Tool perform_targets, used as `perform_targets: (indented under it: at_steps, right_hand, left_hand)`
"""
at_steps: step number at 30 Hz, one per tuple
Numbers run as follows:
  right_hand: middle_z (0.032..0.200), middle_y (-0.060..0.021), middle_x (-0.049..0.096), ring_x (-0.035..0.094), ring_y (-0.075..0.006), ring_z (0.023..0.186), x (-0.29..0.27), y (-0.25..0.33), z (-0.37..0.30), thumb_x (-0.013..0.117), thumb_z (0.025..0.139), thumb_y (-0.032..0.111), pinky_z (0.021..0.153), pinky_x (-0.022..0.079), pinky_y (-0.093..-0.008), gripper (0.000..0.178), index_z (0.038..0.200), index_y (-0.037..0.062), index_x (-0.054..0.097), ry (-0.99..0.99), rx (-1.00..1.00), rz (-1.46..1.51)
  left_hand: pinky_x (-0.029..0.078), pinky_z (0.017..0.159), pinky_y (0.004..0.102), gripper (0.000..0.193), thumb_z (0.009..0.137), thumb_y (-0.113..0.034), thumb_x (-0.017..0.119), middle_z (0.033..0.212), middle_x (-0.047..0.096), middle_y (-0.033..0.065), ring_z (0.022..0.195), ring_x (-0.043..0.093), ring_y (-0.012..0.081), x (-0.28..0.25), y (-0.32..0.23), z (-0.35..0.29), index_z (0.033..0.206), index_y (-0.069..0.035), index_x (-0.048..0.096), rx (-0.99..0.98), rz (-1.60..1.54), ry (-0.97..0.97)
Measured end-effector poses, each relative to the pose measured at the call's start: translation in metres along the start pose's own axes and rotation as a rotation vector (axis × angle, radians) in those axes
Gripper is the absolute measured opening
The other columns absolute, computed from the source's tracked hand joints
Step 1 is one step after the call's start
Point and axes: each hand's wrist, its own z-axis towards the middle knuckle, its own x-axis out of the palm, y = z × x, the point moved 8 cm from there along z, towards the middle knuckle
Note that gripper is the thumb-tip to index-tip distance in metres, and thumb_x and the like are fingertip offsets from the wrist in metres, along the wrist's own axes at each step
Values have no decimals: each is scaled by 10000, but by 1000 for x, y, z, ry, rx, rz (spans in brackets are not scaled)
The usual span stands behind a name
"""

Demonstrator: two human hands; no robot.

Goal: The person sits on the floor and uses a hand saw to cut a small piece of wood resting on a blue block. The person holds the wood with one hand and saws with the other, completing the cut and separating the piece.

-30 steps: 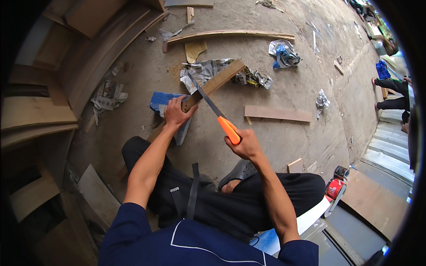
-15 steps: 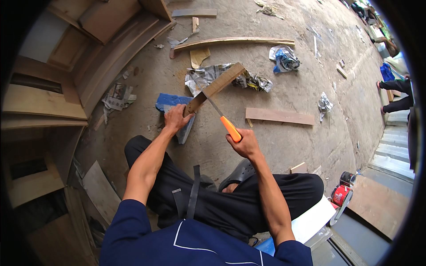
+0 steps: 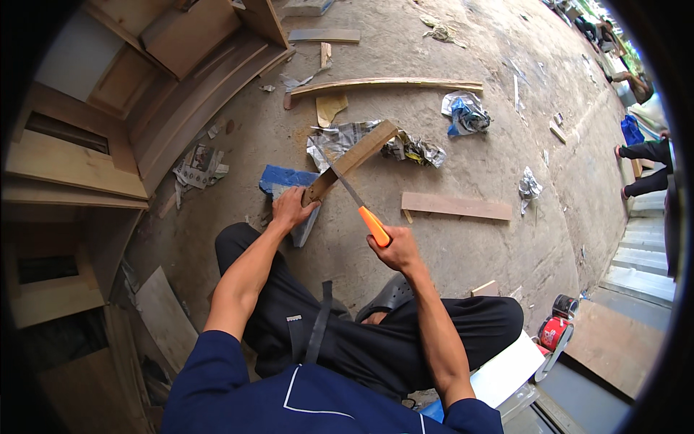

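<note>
The person wore a navy-blue, short-sleeved fabric shirt (image 3: 329,398) at the bottom of the frame, its sleeves (image 3: 206,372) ending above bare forearms (image 3: 244,293) and bare hands (image 3: 291,207). A thin white angular line (image 3: 286,396) marked the shirt's front. Below centre showed loose black cloth trousers (image 3: 372,340), with a long, flat, dark strap (image 3: 319,325) and a shorter one (image 3: 297,338) with a pale, ridged tip. A dark-grey clog with small round holes (image 3: 397,291) was partly visible.
</note>
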Motion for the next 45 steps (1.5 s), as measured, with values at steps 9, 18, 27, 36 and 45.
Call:
perform_targets:
  at_steps: [9, 18, 27, 36, 45]
  right_hand:
    - [636, -198, 590, 599, -393, 592, 6, 1, 0, 705, 782, 228, 553, 477, -416, 223, 780, 15, 639, 23, -1, -8]
    - [628, -188, 583, 595, -382, 575, 4, 19, -2, 699, 785, 189, 543, 477, -394, 181, 780, 19, 635, 43, 13, -57]
    - [590, -186, 538, 561, -321, 495, -12, 35, 2, 697, 778, 135, 506, 445, -353, 162, 770, -4, 614, 12, 64, -68]
    - [635, -168, 594, 620, -320, 548, -5, 20, 2, 693, 751, 138, 545, 487, -356, 133, 798, 22, 646, 79, 81, -22]
    - [625, -164, 587, 623, -306, 548, 21, 21, 57, 680, 758, 100, 540, 477, -340, 111, 781, 5, 628, 90, 16, -16]
  left_hand:
    - [457, 859, 426, 466, 847, -458, 611, 1060, 631, 125, 1015, 585, 307, 1, -14, 24, 1081, -56, 626, 23, -215, -187]
    - [381, 809, 424, 447, 828, -502, 588, 925, 661, 117, 946, 575, 294, 31, -30, 60, 843, -60, 657, -52, -85, -181]
    - [363, 763, 412, 378, 806, -469, 623, 877, 637, 88, 888, 569, 288, 23, -32, 58, 822, -93, 663, -104, -105, -219]
    - [457, 782, 435, 310, 799, -365, 644, 925, 621, 117, 928, 594, 313, 14, -26, 60, 850, -60, 668, -168, -165, -202]
    - [500, 744, 462, 208, 792, -264, 648, 853, 634, 150, 843, 616, 353, 16, -25, 64, 821, -60, 684, -159, -180, -214]
